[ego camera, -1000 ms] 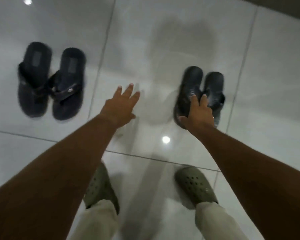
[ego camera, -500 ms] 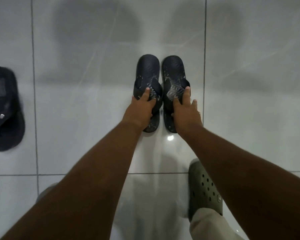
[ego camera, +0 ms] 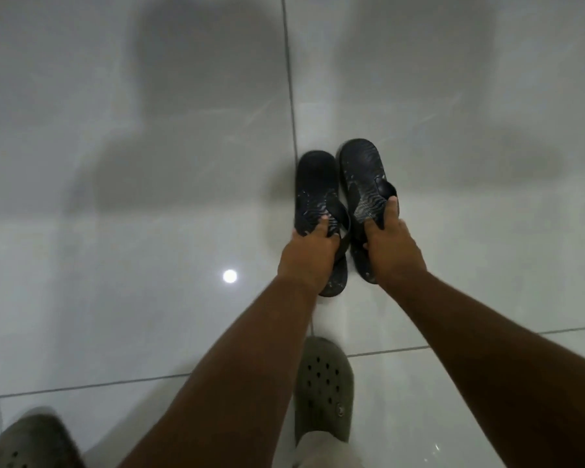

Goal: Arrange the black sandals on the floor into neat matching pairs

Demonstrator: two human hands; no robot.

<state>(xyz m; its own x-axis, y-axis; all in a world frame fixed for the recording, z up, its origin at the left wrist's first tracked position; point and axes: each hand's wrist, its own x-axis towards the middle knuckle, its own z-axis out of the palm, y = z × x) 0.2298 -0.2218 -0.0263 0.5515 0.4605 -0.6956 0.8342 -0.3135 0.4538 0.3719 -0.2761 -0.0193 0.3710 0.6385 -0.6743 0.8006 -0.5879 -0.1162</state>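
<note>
Two black sandals with wavy-patterned footbeds lie side by side on the glossy white tile floor, toes pointing away from me. My left hand (ego camera: 309, 256) grips the left sandal (ego camera: 316, 187) at its strap, fingers curled over the footbed. My right hand (ego camera: 390, 246) grips the right sandal (ego camera: 360, 173) around its strap, thumb on the footbed. The right sandal sits slightly farther from me than the left one. Both heels are partly hidden under my hands.
My feet in olive-green perforated clogs stand on the tiles, one (ego camera: 323, 386) just behind the sandals, the other (ego camera: 31, 440) at the bottom left. A bright ceiling-light reflection (ego camera: 229, 276) shines on the floor to the left of my hands.
The view has shifted, so the other black sandal at the left has left the frame. Both hands have closed tighter on the sandal straps. The right sandal now sits slightly ahead of the left.
</note>
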